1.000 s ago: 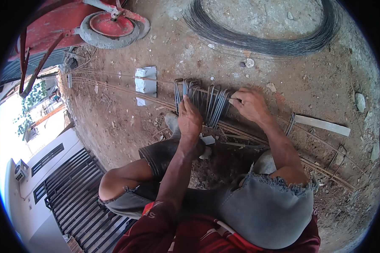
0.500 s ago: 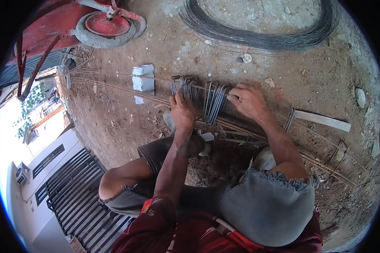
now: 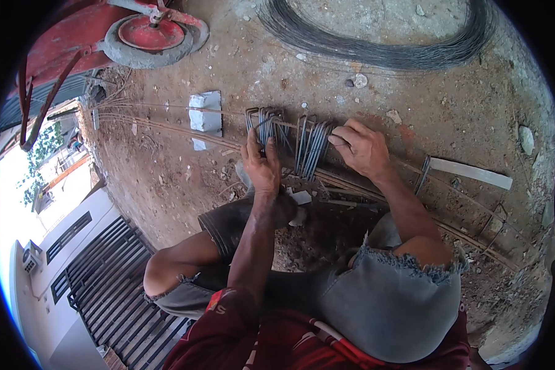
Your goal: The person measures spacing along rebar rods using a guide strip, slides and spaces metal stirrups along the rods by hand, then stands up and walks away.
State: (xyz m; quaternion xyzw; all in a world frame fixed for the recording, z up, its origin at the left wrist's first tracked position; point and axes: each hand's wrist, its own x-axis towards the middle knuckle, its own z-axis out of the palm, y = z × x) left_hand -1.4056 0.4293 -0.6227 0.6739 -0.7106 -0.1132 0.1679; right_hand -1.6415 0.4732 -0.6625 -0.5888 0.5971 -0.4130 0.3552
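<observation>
Grey bent-steel stirrups (image 3: 313, 148) sit around a long rusty steel bar (image 3: 291, 125); left hand (image 3: 263, 169) grasps some, right hand's (image 3: 365, 154) grip I cannot tell; loops probably slide easiest kept square.

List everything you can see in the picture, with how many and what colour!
Wheelbarrow: one, red, upper left
Wire coil: one, dark grey, top
Rebar stirrups: many, overlapping, grey, mostly two bunches at centre
Long rods: several, rusty brown, along the ground
Chipped block: one, white, left of stirrups
Flat strip: one, whitish, right
Stones: several, pale or grey, scattered
Building: one, white, left
Barred grille: one, dark, lower left
Air conditioner unit: one, whitish, far left
Leaves: uncountable, green, far left
Shirt: one, dark red, bottom
Frayed trousers: one pair, grey, bottom
Left grip: one, at the left bunch
Right grip: one, beside the right bunch
</observation>
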